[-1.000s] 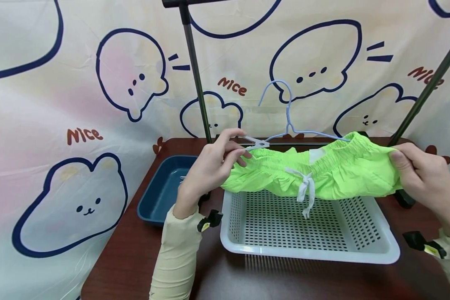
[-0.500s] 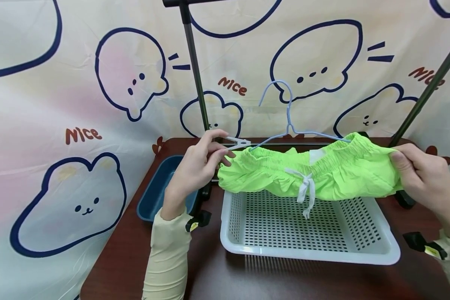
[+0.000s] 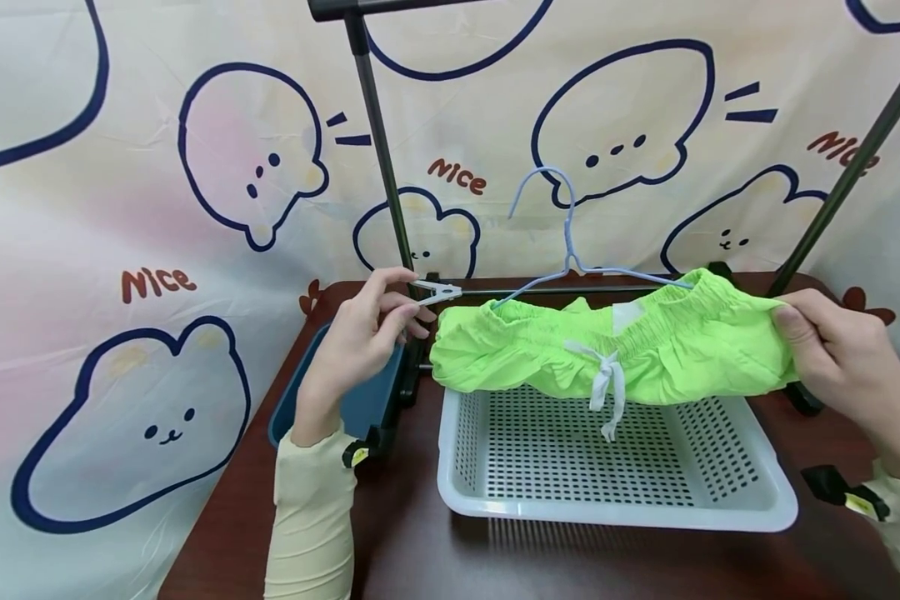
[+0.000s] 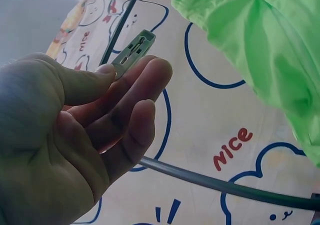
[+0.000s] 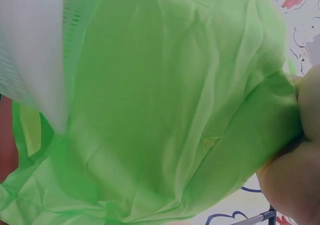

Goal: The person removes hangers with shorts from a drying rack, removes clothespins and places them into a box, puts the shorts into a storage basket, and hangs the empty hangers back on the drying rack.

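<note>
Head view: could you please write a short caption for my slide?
Left hand pinches a clip beside green shorts, held by the right hand over a white basket.

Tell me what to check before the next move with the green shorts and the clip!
1. Clip held: ok, the left hand pinches it between thumb and fingers.
2. Clip off the green shorts: ok, a gap shows between them.
3. Shorts' other end held: ok, the right hand grips it.
4. Hanger with the shorts: cannot tell how it is attached; its wire runs behind the waistband.
5. White basket under the shorts: ok.
6. A second clip on the right end: cannot tell, the fabric hides it.
</note>
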Available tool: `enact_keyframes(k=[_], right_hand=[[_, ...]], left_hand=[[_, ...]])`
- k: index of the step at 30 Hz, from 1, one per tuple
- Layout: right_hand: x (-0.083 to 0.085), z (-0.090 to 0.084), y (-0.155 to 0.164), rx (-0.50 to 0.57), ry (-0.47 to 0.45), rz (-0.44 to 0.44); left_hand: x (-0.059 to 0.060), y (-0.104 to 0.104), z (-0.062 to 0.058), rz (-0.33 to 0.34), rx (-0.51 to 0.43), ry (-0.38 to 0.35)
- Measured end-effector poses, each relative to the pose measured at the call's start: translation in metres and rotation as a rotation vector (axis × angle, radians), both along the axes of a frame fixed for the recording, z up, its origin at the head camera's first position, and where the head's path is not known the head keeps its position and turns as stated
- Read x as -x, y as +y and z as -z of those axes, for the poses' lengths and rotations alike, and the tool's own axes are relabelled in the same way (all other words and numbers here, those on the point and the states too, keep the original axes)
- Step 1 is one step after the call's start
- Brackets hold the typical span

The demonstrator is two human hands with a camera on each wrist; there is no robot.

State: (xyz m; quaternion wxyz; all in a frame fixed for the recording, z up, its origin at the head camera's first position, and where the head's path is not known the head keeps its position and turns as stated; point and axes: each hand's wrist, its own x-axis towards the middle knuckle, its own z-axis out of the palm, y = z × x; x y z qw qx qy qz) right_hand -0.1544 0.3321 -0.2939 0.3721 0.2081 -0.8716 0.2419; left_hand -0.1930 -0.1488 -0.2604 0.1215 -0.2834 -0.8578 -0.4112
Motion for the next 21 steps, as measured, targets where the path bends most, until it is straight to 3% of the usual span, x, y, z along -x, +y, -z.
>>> enact_keyframes(k=[5,14,21], right_hand=[[-0.003,-0.005,0.001,0.002,0.021,-0.016],[-0.003,-0.007,0.001,0.005,0.044,-0.046],[-0.005,-0.008,0.002,-0.004,0.057,-0.036]], left_hand=[[-0.002,-0.009,-0.001,-0.011,0.014,-0.001],[0.002,-0.031,0.007,-0.075,0.073,-0.043],[0.001,-0.042,0.005,-0.105,0.102,-0.067]])
